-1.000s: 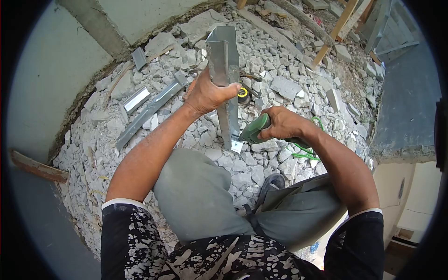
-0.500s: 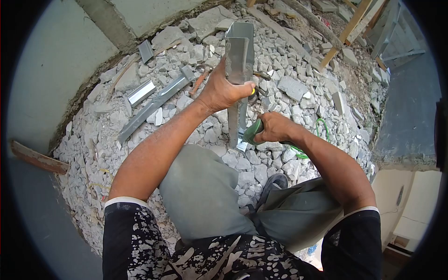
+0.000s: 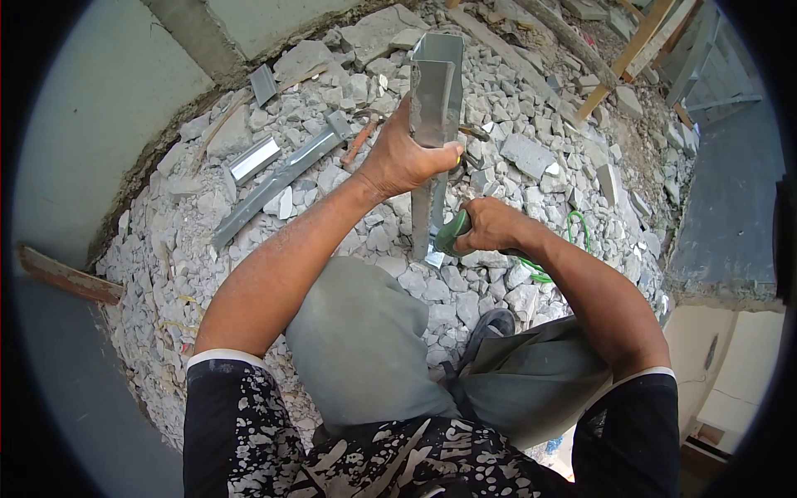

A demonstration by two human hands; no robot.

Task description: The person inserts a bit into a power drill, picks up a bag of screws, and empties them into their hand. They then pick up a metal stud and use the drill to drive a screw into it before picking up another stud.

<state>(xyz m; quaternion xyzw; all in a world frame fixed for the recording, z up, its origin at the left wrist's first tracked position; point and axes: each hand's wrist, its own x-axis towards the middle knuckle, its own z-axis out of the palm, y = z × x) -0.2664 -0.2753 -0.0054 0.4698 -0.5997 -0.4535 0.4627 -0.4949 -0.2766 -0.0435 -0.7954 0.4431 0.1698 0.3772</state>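
My left hand [image 3: 408, 156] is closed around a grey metal C-channel [image 3: 435, 100], gripping it from its left side at mid-length. The channel stands upright over the rubble, its open end toward me. Lower down, my right hand [image 3: 491, 224] grips a green power tool [image 3: 452, 232], whose front end is right at the channel's lower part. Most of that tool is hidden by the hand and channel. Just past my left thumb, a small yellow and black object shows in part. An orange-handled hammer [image 3: 359, 142] lies left of the channel on the rubble.
Broken concrete rubble [image 3: 365, 278] covers the ground. Metal channel offcuts [image 3: 254, 161] and a longer channel piece [image 3: 278, 184] lie to the left. A green cord [image 3: 576, 224] runs at right. Timber props [image 3: 628, 58] lean at the upper right, and a wall [image 3: 95, 108] borders the left.
The channel and my left hand sit slightly farther right in view, while the surroundings also shift a little the same way. Both grips stay the same.
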